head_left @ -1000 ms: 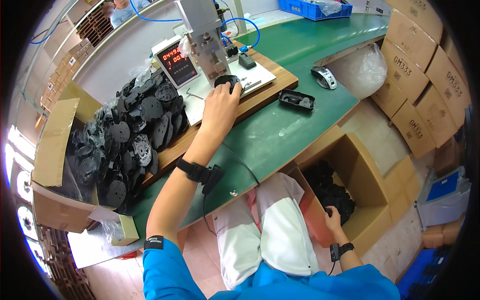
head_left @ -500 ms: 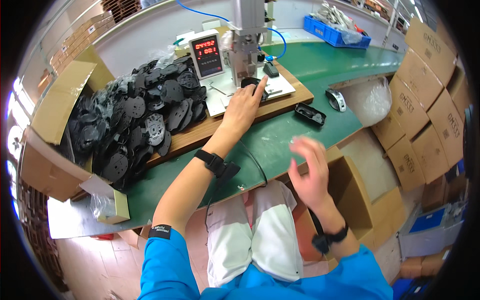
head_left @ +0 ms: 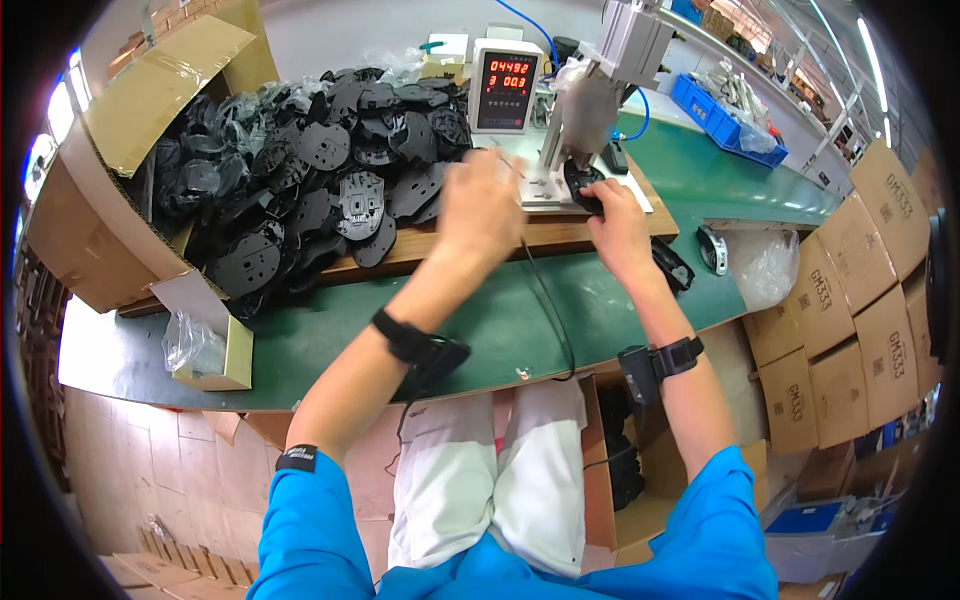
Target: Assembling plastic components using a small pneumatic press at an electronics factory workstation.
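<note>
- Sweeping across the whole scene, it's the green table that dominates, a wooden board along its back carrying all the action.
- Next in size, the heap of black shells, piled up beside the open carton on the left.
- Then the press, tall and metallic, a display box with lit red digits to its left.
- Here's the left hand, a blur between heap and press; how far its fingers are open, and whether they have anything, I cannot tell.
- Over to the right hand: fingers curled in, with what looks like a pinch on the near edge of a part.
- And there's that part, the smallest player: a black shell under the press, at the white plate. This looks like the handling step at the press, either seating the shell or lifting it out; which, I can't tell. Either way, the next move calls for a steady right-hand grip and fingers well clear of the press head.
</note>
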